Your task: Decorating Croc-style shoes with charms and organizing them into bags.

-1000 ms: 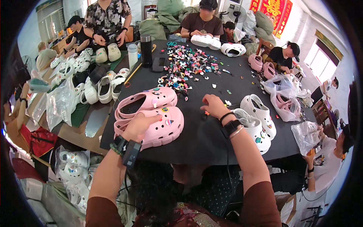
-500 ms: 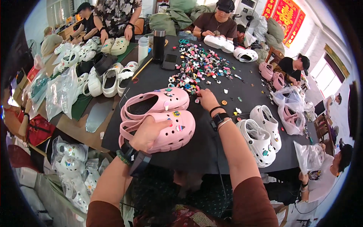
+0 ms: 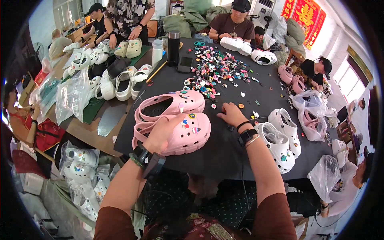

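Observation:
Two pink clogs lie side by side on the black table (image 3: 224,156). My left hand (image 3: 160,134) grips the nearer pink clog (image 3: 188,134), which carries a few small coloured charms on its toe. The farther pink clog (image 3: 172,105) lies just behind it. My right hand (image 3: 230,115) rests on the table to the right of the clogs, fingers curled down beside loose charms; whether it pinches one I cannot tell. A big heap of small coloured charms (image 3: 216,70) spreads over the middle of the table.
A pair of white clogs (image 3: 280,140) lies right of my right arm. A dark flask (image 3: 173,48) and a phone (image 3: 185,64) stand beyond the charms. More white clogs and plastic bags (image 3: 72,96) crowd the left table. Several other people work around the table.
My right hand drew back from the far clog's toe to the table at the right. My left hand stays on the near clog. The view shifted slightly.

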Demonstrator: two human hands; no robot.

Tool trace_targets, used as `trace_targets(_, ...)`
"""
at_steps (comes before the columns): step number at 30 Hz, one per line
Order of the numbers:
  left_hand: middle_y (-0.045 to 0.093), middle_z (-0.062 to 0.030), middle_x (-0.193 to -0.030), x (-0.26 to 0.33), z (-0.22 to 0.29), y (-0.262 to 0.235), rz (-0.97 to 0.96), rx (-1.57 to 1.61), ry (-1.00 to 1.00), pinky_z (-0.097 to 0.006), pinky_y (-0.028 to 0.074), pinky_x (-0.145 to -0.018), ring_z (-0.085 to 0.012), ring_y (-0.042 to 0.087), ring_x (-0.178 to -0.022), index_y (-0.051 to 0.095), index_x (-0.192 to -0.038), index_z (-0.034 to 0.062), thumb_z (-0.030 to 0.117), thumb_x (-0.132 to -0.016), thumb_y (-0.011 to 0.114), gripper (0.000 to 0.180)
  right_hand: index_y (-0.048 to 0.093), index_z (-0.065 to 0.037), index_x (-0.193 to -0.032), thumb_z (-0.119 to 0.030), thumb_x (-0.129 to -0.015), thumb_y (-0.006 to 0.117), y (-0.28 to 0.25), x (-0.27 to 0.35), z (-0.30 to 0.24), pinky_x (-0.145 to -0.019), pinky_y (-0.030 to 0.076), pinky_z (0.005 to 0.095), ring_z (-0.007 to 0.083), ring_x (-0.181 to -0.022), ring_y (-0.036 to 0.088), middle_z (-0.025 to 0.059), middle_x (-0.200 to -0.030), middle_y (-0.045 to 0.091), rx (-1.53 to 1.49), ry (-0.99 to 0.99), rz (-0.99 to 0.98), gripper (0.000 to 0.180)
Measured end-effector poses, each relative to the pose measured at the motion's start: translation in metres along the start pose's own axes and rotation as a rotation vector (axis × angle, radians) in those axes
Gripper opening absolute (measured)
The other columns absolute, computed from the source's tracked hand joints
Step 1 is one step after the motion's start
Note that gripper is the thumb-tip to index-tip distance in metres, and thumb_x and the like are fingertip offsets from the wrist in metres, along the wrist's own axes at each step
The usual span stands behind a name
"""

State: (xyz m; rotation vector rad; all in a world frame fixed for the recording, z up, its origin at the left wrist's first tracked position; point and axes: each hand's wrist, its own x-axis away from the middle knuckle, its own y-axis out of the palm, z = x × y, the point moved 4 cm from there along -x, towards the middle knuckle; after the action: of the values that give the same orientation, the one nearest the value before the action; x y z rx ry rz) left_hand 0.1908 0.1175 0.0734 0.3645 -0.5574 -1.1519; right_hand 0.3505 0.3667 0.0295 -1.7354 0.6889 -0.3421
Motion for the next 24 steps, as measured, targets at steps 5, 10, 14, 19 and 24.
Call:
trace_targets(5, 0.07, -0.0124, -0.104, 0.003, 0.002, -0.002, 0.064, -0.35, 0.03, -0.03, 0.056, -0.077, -0.0169, 0.068, -0.089, 0.063, -0.114, -0.0089, 0.011, -0.093, 0.063, 0.029, 0.061, -0.001, -0.081, -0.022, -0.073, 0.082, 0.003, 0.007, -0.003, -0.076, 0.05, 0.0428, 0.0373, -0.087, 0.062, 0.0189, -0.085, 0.064, -0.1, 0.043, 0.032, 0.031)
trace_targets(10, 0.069, -0.0127, -0.106, -0.002, -0.007, -0.005, -0.03, -0.224, 0.074, -0.03, 0.056, -0.077, -0.0171, 0.068, -0.09, 0.061, -0.116, -0.0102, 0.007, -0.092, 0.062, 0.029, 0.063, 0.001, -0.08, -0.016, -0.076, 0.078, -0.007, 0.016, -0.011, -0.073, 0.052, 0.0431, 0.0393, -0.08, 0.065, 0.0199, -0.082, 0.068, -0.121, -0.015, 0.054, 0.023)
trace_targets(14, 0.069, -0.0128, -0.106, 0.003, -0.003, -0.001, -0.032, -0.222, 0.091, -0.03, 0.056, -0.077, -0.0173, 0.068, -0.091, 0.061, -0.116, -0.0099, 0.006, -0.092, 0.061, 0.028, 0.064, 0.003, -0.097, -0.013, -0.083, 0.07, -0.019, 0.026, -0.014, -0.068, 0.055, 0.0347, 0.0278, -0.076, 0.069, 0.017, -0.08, 0.068, -0.381, 0.081, 0.071, 0.022)
trace_targets(19, 0.068, -0.0124, -0.107, 0.009, -0.002, 0.0, 0.009, -0.255, 0.101, -0.03, 0.056, -0.078, -0.0172, 0.068, -0.091, 0.06, -0.118, -0.0102, 0.006, -0.092, 0.06, 0.03, 0.059, 0.005, -0.113, -0.01, -0.092, 0.062, -0.034, 0.044, -0.031, -0.068, 0.055, 0.0257, 0.0152, -0.076, 0.069, 0.0126, -0.085, 0.069, -0.881, 0.194, -0.134, 0.026)
trace_targets(24, 0.068, -0.0119, -0.107, 0.013, -0.005, 0.003, 0.017, -0.292, 0.164, -0.03, 0.055, -0.079, -0.0156, 0.067, -0.092, 0.059, -0.119, -0.0106, 0.007, -0.093, 0.059, 0.031, 0.059, 0.003, -0.116, -0.008, -0.098, 0.056, -0.032, 0.052, -0.031, -0.073, 0.055, 0.0243, 0.0121, -0.082, 0.065, 0.009, -0.099, 0.067, -1.565, 0.252, -0.288, 0.022)
